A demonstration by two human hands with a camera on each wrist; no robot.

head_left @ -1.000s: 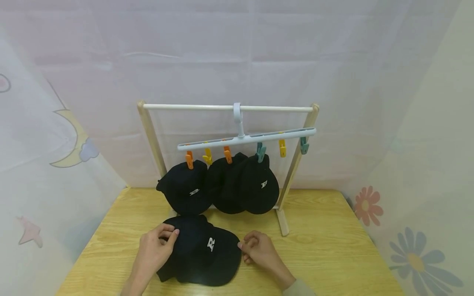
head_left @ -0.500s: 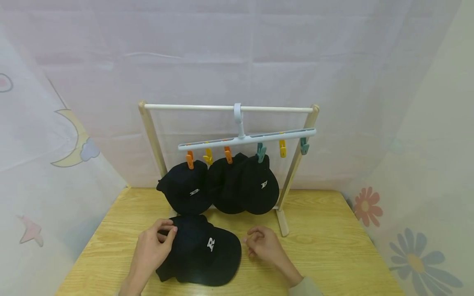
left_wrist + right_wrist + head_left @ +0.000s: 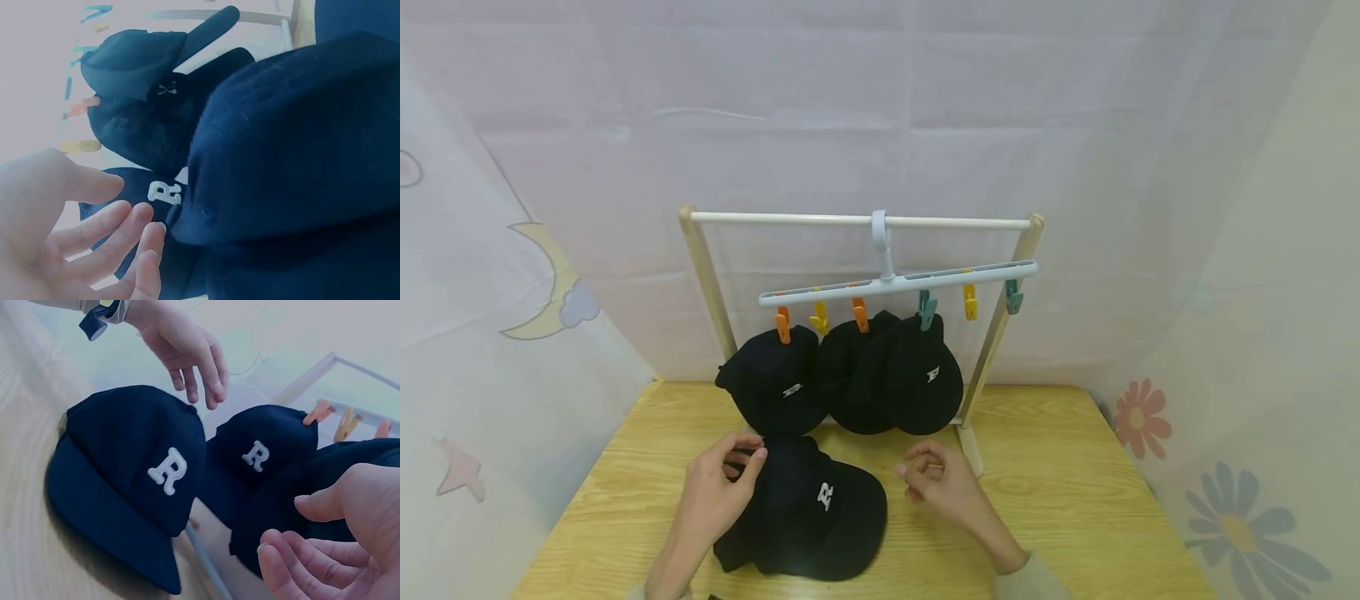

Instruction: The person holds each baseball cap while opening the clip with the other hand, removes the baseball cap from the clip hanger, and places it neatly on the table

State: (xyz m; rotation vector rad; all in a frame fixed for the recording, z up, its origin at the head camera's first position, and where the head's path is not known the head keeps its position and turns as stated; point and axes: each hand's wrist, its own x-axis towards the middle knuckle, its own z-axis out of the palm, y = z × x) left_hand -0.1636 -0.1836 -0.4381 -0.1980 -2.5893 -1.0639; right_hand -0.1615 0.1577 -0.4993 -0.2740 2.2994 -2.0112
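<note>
A black baseball cap (image 3: 805, 525) with a white letter R lies on the table, brim toward the right. My left hand (image 3: 718, 492) hovers over the cap's left side, fingers loosely bent; the right wrist view shows this left hand (image 3: 187, 350) just above the crown, apart from it. To the right of the brim, my right hand (image 3: 947, 487) is held in the air with loosely curled fingers and nothing in them. Behind, black caps hang from a pale blue hanger (image 3: 895, 283): one on the left (image 3: 778, 383) under an orange clothespin, others at the right (image 3: 921, 379).
The hanger hooks over the white bar (image 3: 775, 218) of a wooden stand (image 3: 707, 279). A yellow clothespin (image 3: 971, 302) and a teal clothespin (image 3: 1013, 297) at its right end hold nothing. The wooden table (image 3: 1060, 500) is bounded by patterned cloth walls (image 3: 1247, 350).
My right hand has drawn away from the cap's brim, to the right and slightly up. My left hand has risen a little. The cap on the table has stayed in place.
</note>
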